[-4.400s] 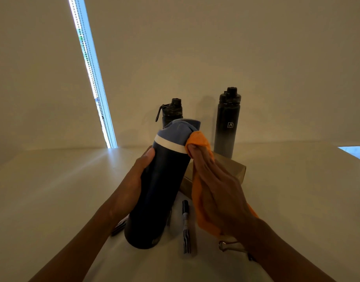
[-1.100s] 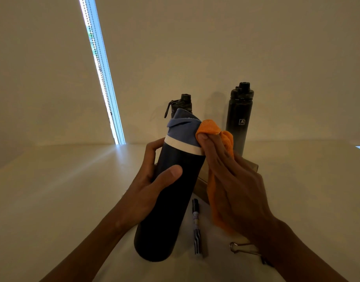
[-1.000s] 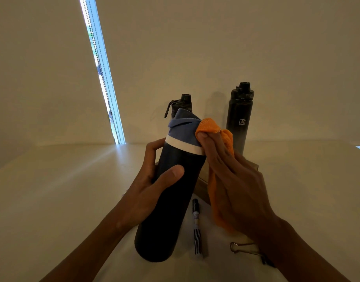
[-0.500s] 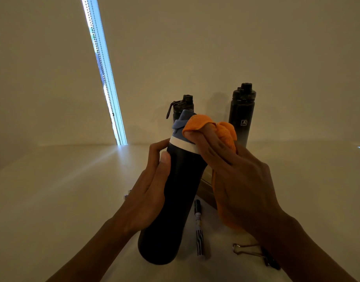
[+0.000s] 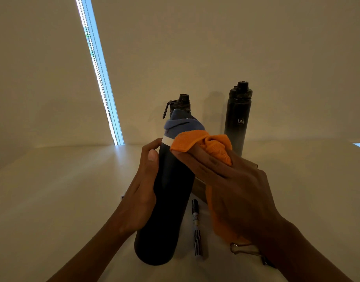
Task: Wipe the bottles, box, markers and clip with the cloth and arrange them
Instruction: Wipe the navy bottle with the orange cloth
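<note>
- Left hand (image 5: 143, 192) wraps the smooth, dark cylindrical bottle (image 5: 167, 210), tilted mid-table (image 5: 52, 200). Its thumb now lies along the side, no longer across the front.
- Right hand (image 5: 236, 192) grips the nubby orange cloth (image 5: 207, 145), shifted from the lid's side onto the white neck band.
- Slim marker (image 5: 196, 228) and wire clip (image 5: 242, 250) lie below.
</note>
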`<control>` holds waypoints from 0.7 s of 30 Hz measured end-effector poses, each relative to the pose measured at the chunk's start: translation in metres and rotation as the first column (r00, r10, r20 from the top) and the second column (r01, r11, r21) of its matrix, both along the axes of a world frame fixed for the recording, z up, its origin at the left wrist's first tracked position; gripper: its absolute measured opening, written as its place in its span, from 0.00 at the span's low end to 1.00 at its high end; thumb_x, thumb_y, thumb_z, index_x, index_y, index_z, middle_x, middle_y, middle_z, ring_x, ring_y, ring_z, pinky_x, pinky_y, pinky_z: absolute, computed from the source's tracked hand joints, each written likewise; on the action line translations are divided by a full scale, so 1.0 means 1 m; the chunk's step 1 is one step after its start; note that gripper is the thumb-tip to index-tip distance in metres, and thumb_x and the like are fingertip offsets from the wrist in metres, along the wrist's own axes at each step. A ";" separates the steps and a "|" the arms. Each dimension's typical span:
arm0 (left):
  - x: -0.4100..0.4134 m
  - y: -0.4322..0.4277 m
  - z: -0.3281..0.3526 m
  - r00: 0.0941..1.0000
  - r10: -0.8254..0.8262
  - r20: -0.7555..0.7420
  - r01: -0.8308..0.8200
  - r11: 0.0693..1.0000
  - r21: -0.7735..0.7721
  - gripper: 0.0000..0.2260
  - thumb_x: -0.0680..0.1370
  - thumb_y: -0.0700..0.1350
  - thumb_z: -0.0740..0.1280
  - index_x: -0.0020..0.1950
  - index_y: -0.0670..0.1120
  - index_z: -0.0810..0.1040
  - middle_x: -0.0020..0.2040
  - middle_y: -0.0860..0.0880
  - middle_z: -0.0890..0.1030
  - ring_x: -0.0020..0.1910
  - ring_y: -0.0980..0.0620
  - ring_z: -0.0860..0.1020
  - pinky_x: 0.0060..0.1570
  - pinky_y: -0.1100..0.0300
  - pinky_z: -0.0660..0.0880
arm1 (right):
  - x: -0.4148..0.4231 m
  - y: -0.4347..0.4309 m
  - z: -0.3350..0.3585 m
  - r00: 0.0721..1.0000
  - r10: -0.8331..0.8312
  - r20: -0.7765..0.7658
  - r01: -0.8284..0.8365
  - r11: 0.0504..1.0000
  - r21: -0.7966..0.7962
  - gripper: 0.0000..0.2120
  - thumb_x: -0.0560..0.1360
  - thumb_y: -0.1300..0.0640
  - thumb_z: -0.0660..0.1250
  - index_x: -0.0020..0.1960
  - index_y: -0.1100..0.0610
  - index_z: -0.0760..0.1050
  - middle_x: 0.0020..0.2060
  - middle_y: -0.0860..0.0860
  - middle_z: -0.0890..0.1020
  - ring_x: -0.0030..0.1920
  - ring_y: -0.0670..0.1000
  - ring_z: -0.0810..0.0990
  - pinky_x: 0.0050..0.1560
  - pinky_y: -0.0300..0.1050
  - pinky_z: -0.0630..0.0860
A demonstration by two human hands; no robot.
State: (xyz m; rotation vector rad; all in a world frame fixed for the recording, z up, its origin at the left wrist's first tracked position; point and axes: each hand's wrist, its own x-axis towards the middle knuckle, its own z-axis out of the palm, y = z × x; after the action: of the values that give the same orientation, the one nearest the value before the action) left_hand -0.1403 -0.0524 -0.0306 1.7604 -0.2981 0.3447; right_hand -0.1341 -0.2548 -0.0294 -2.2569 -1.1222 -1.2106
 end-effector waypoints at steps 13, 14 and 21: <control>-0.002 0.009 -0.004 0.996 -0.085 0.028 0.086 0.996 -0.029 0.41 0.62 0.82 0.63 0.69 0.64 0.60 0.56 0.78 0.75 0.59 0.72 0.76 0.48 0.74 0.76 | 0.009 -0.016 -0.031 0.952 -0.106 -0.286 0.153 0.977 0.149 0.26 0.84 0.48 0.49 0.71 0.61 0.73 0.67 0.58 0.77 0.63 0.59 0.80 0.60 0.62 0.78; -0.002 0.009 -0.002 0.995 -0.091 0.036 0.092 0.996 -0.014 0.42 0.61 0.81 0.66 0.69 0.65 0.60 0.56 0.78 0.74 0.59 0.73 0.76 0.48 0.75 0.75 | 0.009 -0.016 -0.032 0.947 -0.069 -0.315 0.132 0.974 0.183 0.26 0.84 0.46 0.50 0.71 0.61 0.73 0.66 0.57 0.78 0.61 0.57 0.80 0.59 0.60 0.79; 0.004 0.022 -0.001 0.996 -0.088 0.007 0.089 0.996 -0.025 0.45 0.55 0.72 0.78 0.68 0.63 0.68 0.59 0.64 0.82 0.59 0.58 0.81 0.48 0.66 0.80 | -0.001 -0.003 -0.030 0.961 0.047 -0.273 0.035 0.957 0.289 0.33 0.85 0.44 0.47 0.60 0.73 0.76 0.51 0.64 0.83 0.51 0.48 0.79 0.63 0.26 0.66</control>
State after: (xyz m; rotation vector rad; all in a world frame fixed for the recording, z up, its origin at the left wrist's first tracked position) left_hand -0.1360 -0.0306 -0.0313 1.7158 -0.3731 0.2885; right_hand -0.1352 -0.2583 -0.0595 -2.1105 -0.7878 -0.9471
